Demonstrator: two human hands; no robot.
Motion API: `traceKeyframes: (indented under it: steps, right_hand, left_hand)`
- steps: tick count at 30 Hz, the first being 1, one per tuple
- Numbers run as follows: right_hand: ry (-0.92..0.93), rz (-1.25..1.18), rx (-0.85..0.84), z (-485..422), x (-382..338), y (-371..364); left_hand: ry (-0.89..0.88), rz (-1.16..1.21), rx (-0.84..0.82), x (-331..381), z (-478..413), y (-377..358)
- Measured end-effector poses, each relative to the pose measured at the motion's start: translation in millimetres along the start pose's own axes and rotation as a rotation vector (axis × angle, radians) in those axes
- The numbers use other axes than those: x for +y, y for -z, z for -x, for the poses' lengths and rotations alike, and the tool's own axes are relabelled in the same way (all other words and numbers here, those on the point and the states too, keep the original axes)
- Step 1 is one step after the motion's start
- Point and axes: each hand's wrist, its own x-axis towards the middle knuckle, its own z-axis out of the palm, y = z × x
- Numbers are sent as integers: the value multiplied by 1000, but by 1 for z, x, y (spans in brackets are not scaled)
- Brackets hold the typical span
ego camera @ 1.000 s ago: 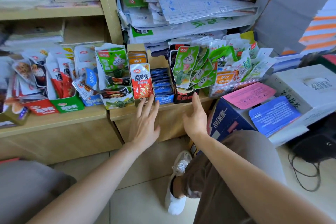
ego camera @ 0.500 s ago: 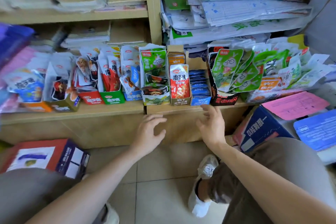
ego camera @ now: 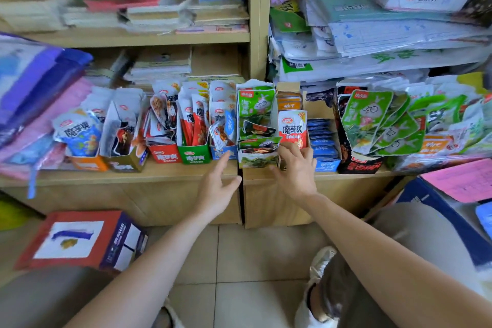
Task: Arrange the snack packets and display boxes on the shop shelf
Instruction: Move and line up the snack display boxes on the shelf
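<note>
2 hands [ego camera: 294,168] at shelf-front boxes, right fingers [ego camera: 286,147] against red packet [ego camera: 292,128].

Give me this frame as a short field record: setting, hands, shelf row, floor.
setting: wooden shop shelf, snack display boxes in a row along its front edge
left hand: open, fingers spread, index tip near the blue box, holding nothing
right hand: fingers at the front of the red-and-white packet box; grip unclear
between hands: green rabbit-print box
further left: green box, red box
floor: red carton lying flat on tiles
</note>
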Motion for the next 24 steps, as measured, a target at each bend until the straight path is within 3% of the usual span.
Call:
traceKeyframes:
  steps: [4,8,13,16,24]
  right_hand:
    - [16,-103,6,3,4,2]
    - [-37,-345,-36,21,17,14]
    - [-17,-9,272,37,37,29]
    - [-77,89,227,36,51,36]
    - [-132,48,212,37,63,46]
  left_hand:
    - [-1,145,-50,0,-15,-21]
    - [-26,194,99,-1,-28,-32]
    - [-191,107,183,2,-31,-43]
    - [-259,18,208,-1,-34,-43]
    - [-286,-131,254,-3,-36,-42]
